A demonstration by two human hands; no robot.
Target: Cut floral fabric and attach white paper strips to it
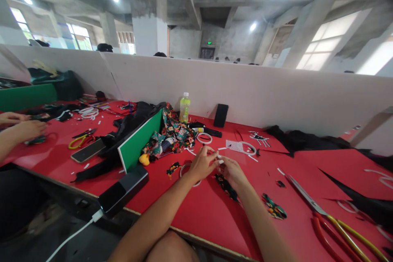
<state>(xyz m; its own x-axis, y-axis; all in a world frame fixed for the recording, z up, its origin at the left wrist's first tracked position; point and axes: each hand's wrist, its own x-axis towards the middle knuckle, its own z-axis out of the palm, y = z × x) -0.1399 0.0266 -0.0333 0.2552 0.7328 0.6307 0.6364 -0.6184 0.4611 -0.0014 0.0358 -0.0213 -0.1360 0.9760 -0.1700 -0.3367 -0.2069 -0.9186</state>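
Observation:
Over the red table (208,208), my left hand (202,163) and my right hand (231,171) meet with fingers pinched together. Between the fingertips is something small and partly white, too small to name. A dark floral fabric strip (226,187) hangs or lies just below my right hand; whether it is held is unclear. Partly behind my left wrist lies a white ring (185,168). A small floral scrap (173,168) is left of that ring, and another floral piece (274,206) rests to the right of my right forearm.
Large scissors (316,208) lie at the right. A green divider (143,139), floral fabric (175,131) and a bottle (184,107) stand or lie behind at the left. A black power bank (123,190) juts past the front edge. Another person's hands (26,129) are at far left.

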